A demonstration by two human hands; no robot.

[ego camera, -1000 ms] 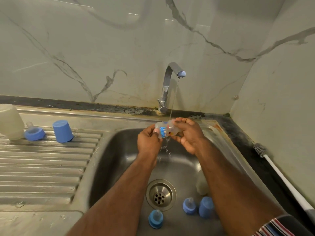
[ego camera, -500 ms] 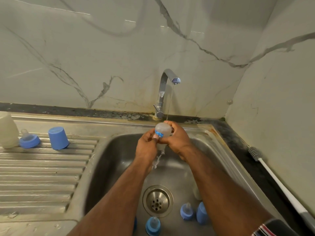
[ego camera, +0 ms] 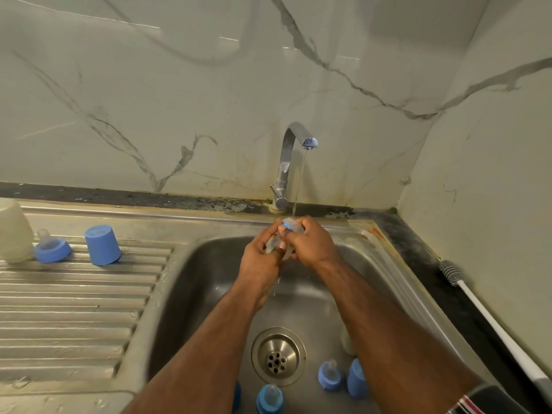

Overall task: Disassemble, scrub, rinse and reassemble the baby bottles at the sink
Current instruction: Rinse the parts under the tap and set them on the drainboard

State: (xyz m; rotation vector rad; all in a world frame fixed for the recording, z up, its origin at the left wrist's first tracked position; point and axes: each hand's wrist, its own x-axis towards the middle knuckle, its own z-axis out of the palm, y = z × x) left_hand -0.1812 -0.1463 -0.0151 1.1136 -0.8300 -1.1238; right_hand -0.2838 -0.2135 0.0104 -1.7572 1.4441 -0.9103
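Head view: clear bottle (ego camera: 286,234) gripped by left hand (ego camera: 260,258) and right hand (ego camera: 310,243), positioned under water stream (ego camera: 299,186) from faucet (ego camera: 288,162).

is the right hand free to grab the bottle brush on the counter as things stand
Probably not yet. The right hand grips the bottle with the left hand under the tap. The brush lies unobstructed on the right counter, so it would have to let go first.

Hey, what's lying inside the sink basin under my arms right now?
In the sink basin: the drain strainer, two blue nipple rings, a blue cap and a pale bottle body partly behind the right forearm. Anything else beneath the arms is hidden.
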